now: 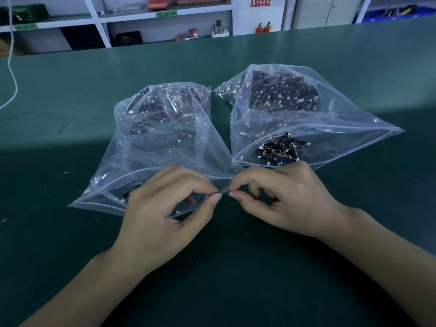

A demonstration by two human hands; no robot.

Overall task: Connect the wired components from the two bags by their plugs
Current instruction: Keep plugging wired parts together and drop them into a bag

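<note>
Left hand [165,208] and right hand [283,199] meet fingertip to fingertip, fingers pinching a small dark component [224,192].

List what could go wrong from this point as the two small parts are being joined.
1. The left hand and right hand pinch a tiny dark plug pair by the fingertips; it could slip or mate crookedly.
2. The hands work above the open mouth of the left clear plastic bag, so a dropped piece could vanish among loose parts.
</note>
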